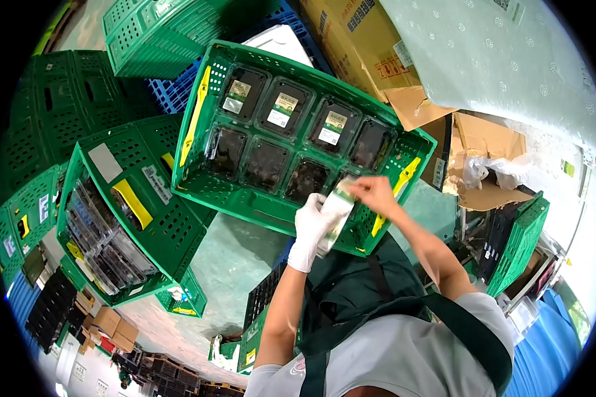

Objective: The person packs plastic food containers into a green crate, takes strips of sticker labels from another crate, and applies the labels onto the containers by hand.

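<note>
Two dark green apron straps [473,341] cross a grey shirt [404,351] below the hands. One gloved left hand [308,221] grasps a single white-and-green label strip [336,206]; the bare right hand [376,193] pinches its upper end, so it lies between both. Just beyond them, one green crate [235,205] holds eight dark trays [266,165] in two rows of four, one partly hidden by the hands. Three labels [331,127] show, all in the far row. Two yellow handles [195,119] flank the trays, one just beside the right hand. Well left of the gloved hand, clear boxes [99,238] overlap too much to count.
</note>
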Demonstrator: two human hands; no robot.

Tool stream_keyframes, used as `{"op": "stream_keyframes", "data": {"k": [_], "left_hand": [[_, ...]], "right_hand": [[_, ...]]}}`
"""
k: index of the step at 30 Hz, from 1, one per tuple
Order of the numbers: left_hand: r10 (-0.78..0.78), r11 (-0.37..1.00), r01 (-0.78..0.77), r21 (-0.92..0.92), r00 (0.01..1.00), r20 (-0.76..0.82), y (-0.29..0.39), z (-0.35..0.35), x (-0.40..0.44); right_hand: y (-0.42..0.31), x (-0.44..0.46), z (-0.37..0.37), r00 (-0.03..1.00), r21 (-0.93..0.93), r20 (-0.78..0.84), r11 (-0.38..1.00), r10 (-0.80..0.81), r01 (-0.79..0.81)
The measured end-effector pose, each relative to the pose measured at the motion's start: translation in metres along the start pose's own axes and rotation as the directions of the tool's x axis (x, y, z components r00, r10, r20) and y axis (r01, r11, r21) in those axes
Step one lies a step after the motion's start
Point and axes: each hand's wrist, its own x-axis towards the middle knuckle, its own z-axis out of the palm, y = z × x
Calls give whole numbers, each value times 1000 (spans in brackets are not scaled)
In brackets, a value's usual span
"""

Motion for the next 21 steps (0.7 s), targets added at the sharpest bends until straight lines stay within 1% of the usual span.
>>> {"op": "stream_keyframes", "data": {"k": [1,2,3,4,5,7,8,9,11,12,13,14,15,16,17,18,19,20,21], "left_hand": [[131,991,-132,16,990,49,-16,4,2],[103,993,-96,-63,988,116,-14,3,-3],[81,989,-56,-139,980,182,-12,1,-7],[18,963,47,-267,971,239,-19,3,-9],[17,963,48,-266,971,239,-20,1,-11],[-40,974,102,-201,956,291,-23,-5,-13],[-16,950,107,-294,955,297,-27,-4,-14],[8,916,113,-384,954,301,-32,-2,-15],[-18,844,217,-490,926,377,-31,-1,-12],[-22,845,219,-488,926,377,-25,-1,-12],[-14,841,197,-503,939,343,-18,1,-14],[-7,838,175,-517,951,310,-11,0,-16],[-52,867,185,-462,957,285,-11,1,-14],[-76,895,186,-405,959,271,-11,-1,-15],[-97,919,186,-348,961,257,-10,-4,-16],[-124,955,187,-229,957,263,-12,-6,-15],[-121,955,184,-232,957,262,-16,-4,-14],[-51,953,117,-280,971,234,-20,-2,-14],[16,944,52,-326,979,203,-22,-1,-14]], "right_hand": [[14,13,-5,995,-58,-86,997,42,-48],[35,26,-12,987,-79,-162,997,-2,-11],[49,38,-20,976,-170,-217,983,38,-76],[61,50,-29,967,-283,-247,950,63,-135],[76,59,-33,959,-300,-270,939,84,-167],[93,73,-41,965,-373,-224,903,137,-215],[97,79,-38,969,-432,-215,878,121,-205],[100,84,-35,970,-433,-210,878,122,-204],[105,96,-27,977,-484,-179,854,114,-188],[113,104,-20,974,-564,-210,804,79,-187],[118,110,-18,981,-627,-177,759,79,-175],[109,113,-17,972,-657,-199,720,124,-226],[97,113,-16,961,-684,-222,676,165,-275],[96,112,-15,964,-740,-245,623,99,-252],[100,108,-14,964,-740,-246,622,101,-254],[104,102,-12,961,-742,-277,637,-10,-207],[107,97,-11,944,-747,-305,647,-124,-157],[77,79,-13,974,-687,-228,709,-2,-159],[60,61,-12,995,-454,-99,890,-4,-42]]}}
